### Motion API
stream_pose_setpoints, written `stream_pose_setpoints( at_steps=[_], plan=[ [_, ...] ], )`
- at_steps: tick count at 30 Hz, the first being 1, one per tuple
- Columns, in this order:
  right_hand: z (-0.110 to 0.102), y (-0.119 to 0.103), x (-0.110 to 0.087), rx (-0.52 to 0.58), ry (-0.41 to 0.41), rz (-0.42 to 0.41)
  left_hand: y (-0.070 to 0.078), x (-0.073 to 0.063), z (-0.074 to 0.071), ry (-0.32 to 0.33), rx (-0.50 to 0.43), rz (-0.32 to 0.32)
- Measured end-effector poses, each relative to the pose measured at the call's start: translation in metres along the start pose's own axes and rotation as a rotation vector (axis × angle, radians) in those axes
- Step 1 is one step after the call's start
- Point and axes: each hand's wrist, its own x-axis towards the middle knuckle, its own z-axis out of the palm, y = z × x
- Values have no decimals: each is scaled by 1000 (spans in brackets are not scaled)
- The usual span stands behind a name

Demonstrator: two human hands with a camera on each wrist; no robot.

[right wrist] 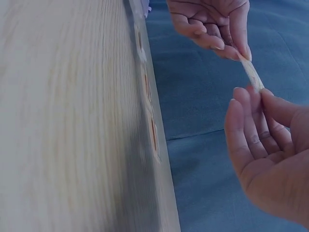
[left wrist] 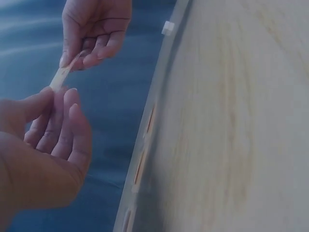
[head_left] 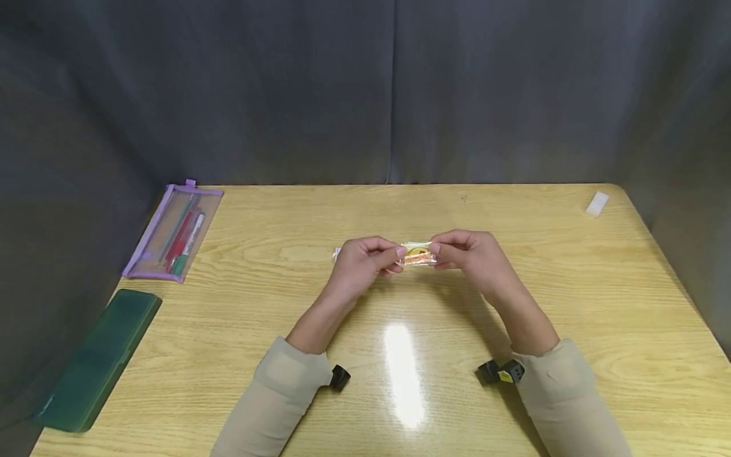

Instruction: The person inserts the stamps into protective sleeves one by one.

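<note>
A small shiny packet (head_left: pixel 418 254) in a clear wrapper with yellow and orange-red print is held above the middle of the table. Its left end is pinched between thumb and fingers of my left hand (head_left: pixel 365 263), its right end by my right hand (head_left: pixel 471 257). Seen edge-on in the left wrist view, the packet (left wrist: pixel 59 79) looks thin and flat. Several similar flat wrapped packets (right wrist: pixel 147 87) lie in a row on the table behind the hands. In the head view the hands mostly cover them; one clear wrapper edge (head_left: pixel 335 254) shows beside the left hand.
A purple-edged mesh pouch (head_left: pixel 150 244) with pens inside lies at the table's back left. Nearer, a dark green case (head_left: pixel 103 362) runs along the left edge. A small white block (head_left: pixel 597 204) sits at the back right. Dark curtains (head_left: pixel 388 95) enclose the wooden table (head_left: pixel 617 330).
</note>
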Motion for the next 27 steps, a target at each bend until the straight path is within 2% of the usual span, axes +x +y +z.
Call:
stream_pose_setpoints(
  at_steps=[6, 12, 16, 27],
  plan=[
    [-2, 1, 1, 26, -9, -20, 1, 2, 1, -25, 48, 12],
    [-9, 0, 2, 5, -30, 16, 3, 7, 6, -25, 75, -47],
    [-16, 1, 1, -31, -32, 49, 3, 11, 12, -13, 111, -69],
    [-34, 4, 2, -30, -16, 66, 3, 23, 32, -20, 126, -62]
  ],
)
